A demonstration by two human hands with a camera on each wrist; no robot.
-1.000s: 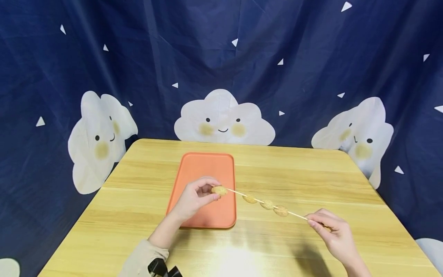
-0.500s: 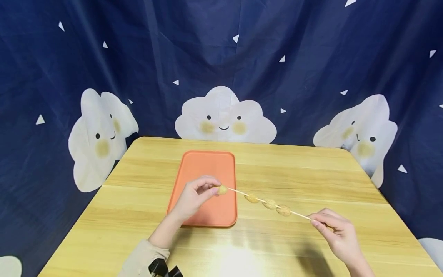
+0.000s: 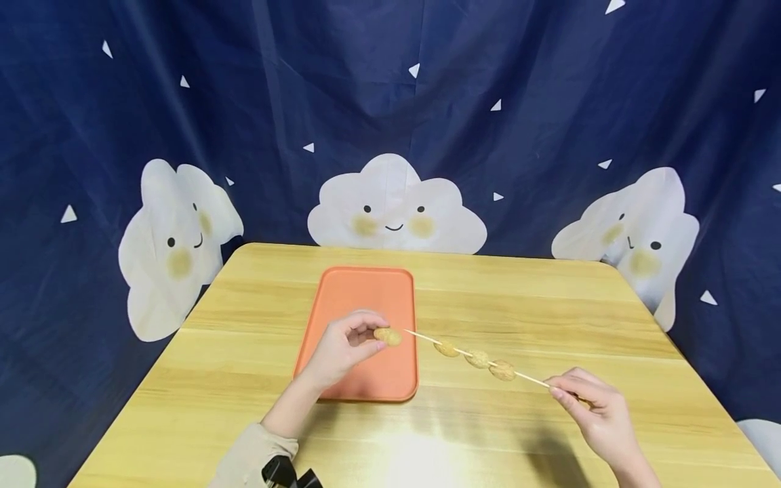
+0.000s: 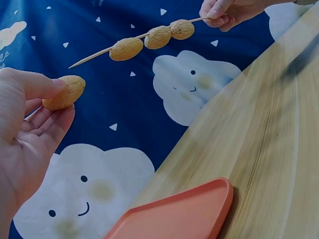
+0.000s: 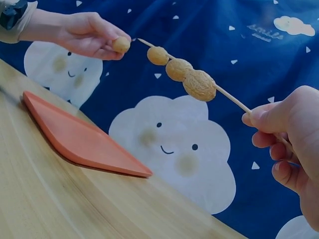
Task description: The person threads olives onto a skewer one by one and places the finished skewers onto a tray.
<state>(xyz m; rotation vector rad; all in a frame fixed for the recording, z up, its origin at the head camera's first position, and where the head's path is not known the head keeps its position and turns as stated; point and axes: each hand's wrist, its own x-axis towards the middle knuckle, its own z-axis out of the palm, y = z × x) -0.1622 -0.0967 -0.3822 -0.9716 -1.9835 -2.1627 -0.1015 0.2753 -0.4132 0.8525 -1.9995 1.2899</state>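
Over the orange tray (image 3: 366,288), my left hand (image 3: 339,352) pinches a golden-brown oval food piece (image 4: 67,92) with wrinkled skin, like a small potato, between thumb and fingertips. My right hand (image 3: 594,413) grips the blunt end of a thin wooden skewer (image 5: 232,98) on the right. Three similar pieces are threaded along it, the nearest to that hand being a wrinkled one (image 5: 199,85). The skewer's bare pointed tip (image 4: 82,61) faces the loose piece, with a small gap between them in the head view. Both hands are raised above the table.
The tray lies flat on a light wooden table (image 3: 525,305), left of the middle. Behind the table hangs a dark blue curtain (image 3: 366,81) printed with white clouds and triangles. A black device (image 3: 287,471) is strapped at the left wrist over a beige sleeve (image 3: 253,454).
The skewer has shifted slightly right, and its tip, earlier right at the loose piece, is now apart from it. The left hand has turned the piece a little in its fingers.
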